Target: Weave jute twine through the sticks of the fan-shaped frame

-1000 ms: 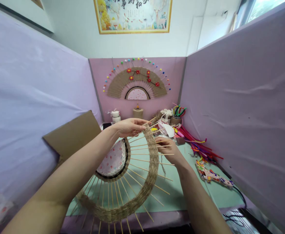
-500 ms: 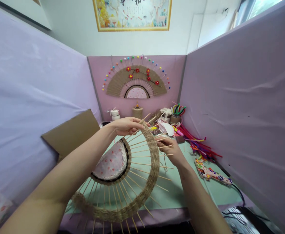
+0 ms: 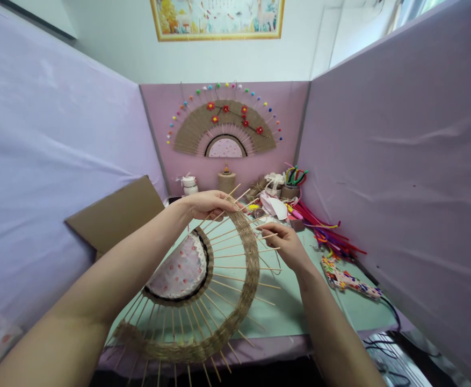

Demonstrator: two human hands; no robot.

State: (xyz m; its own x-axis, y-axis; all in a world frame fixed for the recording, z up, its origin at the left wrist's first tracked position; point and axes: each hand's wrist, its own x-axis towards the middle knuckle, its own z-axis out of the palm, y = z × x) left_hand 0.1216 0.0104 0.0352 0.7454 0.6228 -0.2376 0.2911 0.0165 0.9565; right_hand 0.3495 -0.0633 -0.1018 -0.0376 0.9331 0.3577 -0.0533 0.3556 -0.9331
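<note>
My left hand (image 3: 211, 203) is closed on the upper end of a half-woven fan (image 3: 252, 258), where a band of brown twine runs across thin wooden sticks. The fan is tilted, its straight side toward my left forearm. At its centre is a half-round of pink flowered cloth (image 3: 179, 269) with white lace and a black edge. To the right of the band, my right hand (image 3: 287, 244) has thumb and fingers pinched together among the stick tips. They grip a thin strand of twine (image 3: 277, 267), which hangs in a loop below; part of it is hidden behind the sticks.
A finished fan (image 3: 187, 131) hangs on the pink back panel. Below it stand a twine spool (image 3: 227, 184) and a white jar (image 3: 189, 185). Pipe cleaners (image 3: 332, 236) and a patterned glue gun (image 3: 350, 282) lie to the right. Cardboard (image 3: 118, 215) leans at left.
My right hand has drawn slightly away from the woven band, its fingers now at the stick tips. The fan and my left hand have shifted slightly left in view.
</note>
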